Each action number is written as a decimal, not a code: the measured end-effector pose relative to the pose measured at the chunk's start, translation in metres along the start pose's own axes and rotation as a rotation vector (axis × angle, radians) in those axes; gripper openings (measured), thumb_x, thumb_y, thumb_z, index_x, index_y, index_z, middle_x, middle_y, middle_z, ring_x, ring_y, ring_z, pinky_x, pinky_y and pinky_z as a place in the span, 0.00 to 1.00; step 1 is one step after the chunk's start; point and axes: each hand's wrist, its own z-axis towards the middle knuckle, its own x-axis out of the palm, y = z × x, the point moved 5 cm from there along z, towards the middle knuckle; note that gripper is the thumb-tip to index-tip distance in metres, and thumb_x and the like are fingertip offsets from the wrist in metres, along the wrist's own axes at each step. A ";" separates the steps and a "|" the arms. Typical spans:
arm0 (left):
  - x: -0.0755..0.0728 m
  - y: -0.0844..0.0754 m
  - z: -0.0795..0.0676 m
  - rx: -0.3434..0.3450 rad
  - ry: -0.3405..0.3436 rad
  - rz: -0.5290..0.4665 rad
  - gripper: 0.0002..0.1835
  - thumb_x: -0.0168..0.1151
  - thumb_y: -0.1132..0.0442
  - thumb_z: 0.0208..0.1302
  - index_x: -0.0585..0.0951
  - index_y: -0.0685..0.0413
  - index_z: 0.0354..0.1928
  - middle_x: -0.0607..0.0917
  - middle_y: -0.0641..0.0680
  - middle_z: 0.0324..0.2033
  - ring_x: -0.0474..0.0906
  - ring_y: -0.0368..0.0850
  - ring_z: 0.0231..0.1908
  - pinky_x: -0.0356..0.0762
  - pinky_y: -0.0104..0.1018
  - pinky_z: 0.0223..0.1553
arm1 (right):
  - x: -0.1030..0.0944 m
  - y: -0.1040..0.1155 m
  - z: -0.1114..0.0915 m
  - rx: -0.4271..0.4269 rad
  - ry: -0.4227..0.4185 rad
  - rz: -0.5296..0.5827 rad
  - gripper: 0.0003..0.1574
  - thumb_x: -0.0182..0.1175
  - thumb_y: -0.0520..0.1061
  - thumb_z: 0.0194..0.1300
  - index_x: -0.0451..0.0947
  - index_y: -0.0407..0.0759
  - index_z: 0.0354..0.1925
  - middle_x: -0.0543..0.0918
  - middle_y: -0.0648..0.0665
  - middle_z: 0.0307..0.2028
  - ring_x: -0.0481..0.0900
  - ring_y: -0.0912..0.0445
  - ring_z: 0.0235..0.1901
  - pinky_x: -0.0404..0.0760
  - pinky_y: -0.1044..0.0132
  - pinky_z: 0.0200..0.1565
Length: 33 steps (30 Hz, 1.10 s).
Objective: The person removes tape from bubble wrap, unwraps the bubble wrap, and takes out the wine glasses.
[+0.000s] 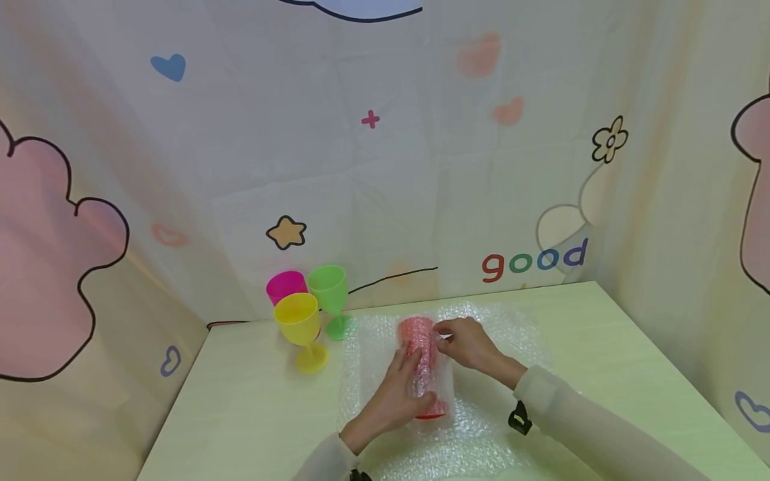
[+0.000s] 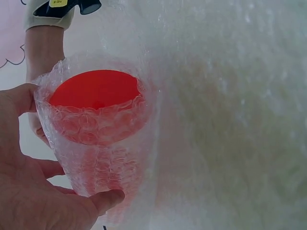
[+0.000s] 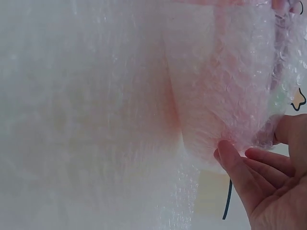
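A red plastic goblet point(image 1: 426, 347) lies on its side, rolled in clear bubble wrap point(image 1: 493, 401) that spreads out flat over the table. Its round red end point(image 2: 96, 89) shows at the opening of the roll in the left wrist view. My left hand point(image 1: 394, 394) holds the roll along its left side, thumb near the close end and fingers spread over the wrap. At the far end, my right hand point(image 1: 472, 344) pinches the wrap's edge between thumb and fingers; the right wrist view shows the crinkled film point(image 3: 244, 96) in those fingertips.
Left of the wrap stand three plastic goblets: yellow point(image 1: 297, 321), green point(image 1: 329, 287) and magenta point(image 1: 285, 284), close together near the back edge. A printed curtain point(image 1: 337, 167) hangs behind the pale table point(image 1: 228, 407) and along both sides.
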 end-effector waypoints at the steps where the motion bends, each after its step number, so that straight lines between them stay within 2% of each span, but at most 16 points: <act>1: 0.000 0.000 0.000 0.002 0.000 -0.001 0.49 0.64 0.44 0.58 0.54 0.45 0.78 0.43 0.53 0.79 0.45 0.59 0.77 0.65 0.62 0.67 | 0.000 0.000 0.000 -0.002 -0.003 0.001 0.16 0.65 0.39 0.60 0.85 0.38 0.48 0.88 0.38 0.47 0.88 0.47 0.42 0.87 0.57 0.41; 9: -0.002 0.001 -0.001 0.026 -0.008 -0.012 0.48 0.63 0.46 0.58 0.54 0.47 0.77 0.44 0.55 0.79 0.49 0.60 0.76 0.65 0.61 0.67 | -0.003 -0.007 -0.003 -0.025 -0.043 -0.017 0.18 0.60 0.35 0.57 0.84 0.37 0.47 0.88 0.39 0.44 0.87 0.48 0.41 0.86 0.57 0.41; 15: -0.002 0.002 -0.001 0.030 -0.018 -0.051 0.47 0.61 0.46 0.58 0.54 0.47 0.77 0.42 0.53 0.79 0.42 0.61 0.77 0.62 0.65 0.68 | -0.002 -0.011 -0.003 0.060 -0.006 0.025 0.22 0.64 0.45 0.62 0.79 0.40 0.54 0.86 0.36 0.50 0.87 0.43 0.45 0.87 0.55 0.40; 17: -0.001 0.001 0.000 0.036 -0.033 -0.065 0.46 0.61 0.47 0.58 0.55 0.49 0.77 0.42 0.54 0.79 0.46 0.62 0.77 0.63 0.65 0.67 | -0.001 -0.012 -0.003 0.077 0.009 0.033 0.23 0.65 0.46 0.62 0.78 0.40 0.55 0.85 0.35 0.51 0.86 0.43 0.46 0.87 0.56 0.39; 22: 0.000 -0.003 0.002 0.044 -0.040 -0.097 0.46 0.61 0.46 0.59 0.55 0.48 0.77 0.43 0.54 0.79 0.60 0.62 0.72 0.68 0.62 0.65 | -0.007 -0.014 -0.003 0.104 0.009 0.113 0.22 0.62 0.41 0.63 0.78 0.38 0.56 0.84 0.32 0.52 0.88 0.45 0.41 0.87 0.59 0.34; 26: 0.000 -0.005 0.003 0.016 -0.021 -0.108 0.45 0.59 0.43 0.62 0.54 0.45 0.77 0.44 0.54 0.78 0.62 0.60 0.71 0.69 0.62 0.64 | -0.014 -0.015 -0.002 0.128 0.003 0.132 0.22 0.61 0.39 0.63 0.78 0.38 0.56 0.83 0.31 0.52 0.88 0.48 0.37 0.87 0.61 0.32; 30: -0.004 -0.011 0.006 0.027 -0.070 -0.002 0.42 0.56 0.43 0.64 0.56 0.48 0.76 0.47 0.56 0.78 0.61 0.60 0.72 0.70 0.60 0.64 | -0.016 -0.016 -0.004 0.144 0.011 0.138 0.22 0.60 0.39 0.63 0.78 0.38 0.55 0.83 0.31 0.52 0.88 0.50 0.35 0.87 0.62 0.31; 33: -0.006 -0.023 0.011 0.087 -0.105 0.129 0.40 0.56 0.45 0.66 0.57 0.50 0.76 0.50 0.57 0.78 0.57 0.58 0.74 0.70 0.58 0.65 | -0.016 -0.016 -0.005 0.144 0.000 0.139 0.20 0.60 0.40 0.64 0.78 0.39 0.55 0.83 0.32 0.52 0.88 0.48 0.37 0.87 0.62 0.31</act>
